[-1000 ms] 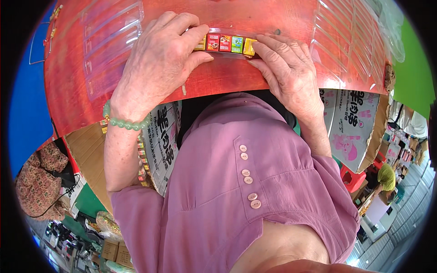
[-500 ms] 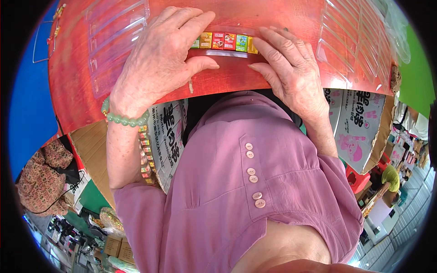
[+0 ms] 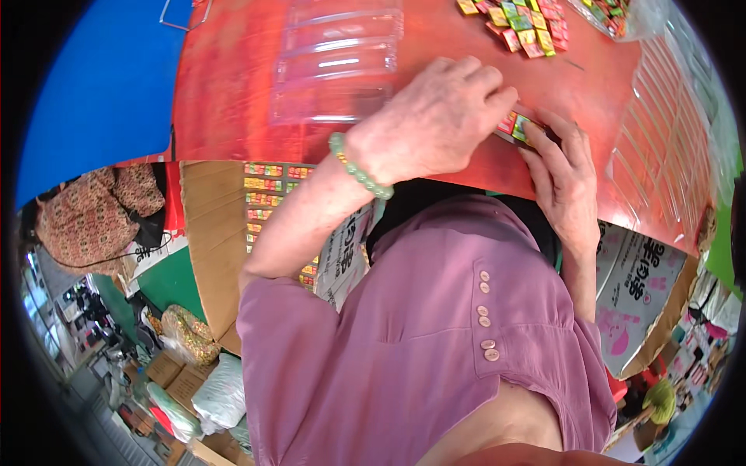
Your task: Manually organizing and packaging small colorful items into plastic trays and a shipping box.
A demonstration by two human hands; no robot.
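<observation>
A short row of small coloured boxes point(image 3: 521, 127), red and green ones showing, lies at the near edge of the red table. My left hand point(image 3: 439, 116), with a green bead bracelet on the wrist, bends over the row's left end; its fingers are curled and the fingertips partly hidden. My right hand point(image 3: 567, 167) closes thumb and fingers about the right end. Farther off on the table is a loose pile of small boxes point(image 3: 528, 27) in red, yellow and green. Left of my hands lies a clear plastic compartment tray point(image 3: 336, 64).
More clear trays point(image 3: 653, 140) lie at the right, beside a clear bag of coloured pieces point(image 3: 610, 17). Below the table edge at left, an open carton point(image 3: 214, 233) holds rows of small boxes point(image 3: 264, 185). Another printed carton point(image 3: 641, 291) stands at lower right.
The view has swung to the right, bringing the pile of boxes in. My left hand has moved over the row's left end and covers more of it; the row now slants.
</observation>
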